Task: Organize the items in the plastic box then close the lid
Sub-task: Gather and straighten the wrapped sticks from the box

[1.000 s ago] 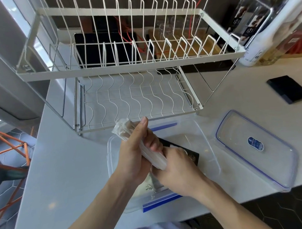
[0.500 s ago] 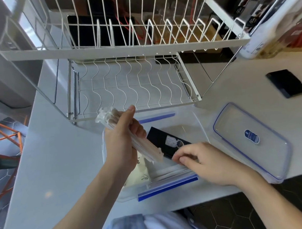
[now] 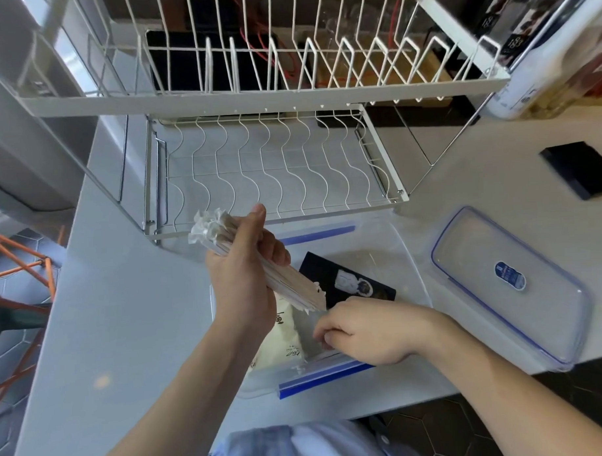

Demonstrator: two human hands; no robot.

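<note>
A clear plastic box point(image 3: 408, 254) with blue clips sits open on the white counter before me. Inside lie a black packet point(image 3: 332, 272) and a cream-coloured pouch point(image 3: 283, 344). My left hand point(image 3: 241, 281) hovers over the box's left side, shut on a bundle of wrapped chopsticks point(image 3: 260, 263) held slanting. My right hand point(image 3: 368, 331) reaches into the near end of the box, fingers curled against a clear wrapper there; whether it grips it is unclear. The clear lid point(image 3: 509, 285), blue-rimmed, lies flat to the right of the box.
A white wire dish rack point(image 3: 266, 167) stands just behind the box, its upper tier overhanging. A black flat object point(image 3: 580, 168) lies at the far right. Bottles point(image 3: 539, 66) stand at the back right. The counter's left edge drops to a tiled floor.
My right hand let go of the chopstick bundle and dropped into the near end of the box. The left hand keeps the bundle, raised slightly toward the rack.
</note>
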